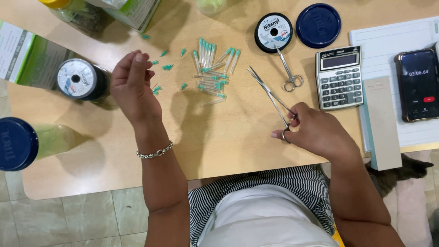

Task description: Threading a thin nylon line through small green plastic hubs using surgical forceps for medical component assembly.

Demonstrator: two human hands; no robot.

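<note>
My right hand (311, 130) grips the ring handles of a long pair of steel forceps (267, 89), whose slightly parted tips point up-left over the wooden table (228, 137). My left hand (132, 84) is raised above the table with its fingertips pinched together near some small teal caps (167, 67); whether it holds one I cannot tell. Between my hands lies a pile of clear needle tubes with teal ends (212, 68).
Small steel scissors (289, 73) lie by a black thread spool (273, 32) and a dark blue lid (318, 25). A calculator (339, 77), notepad, phone (418, 84), another spool (81, 78), boxes and a blue-lidded jar (18, 142) ring the table.
</note>
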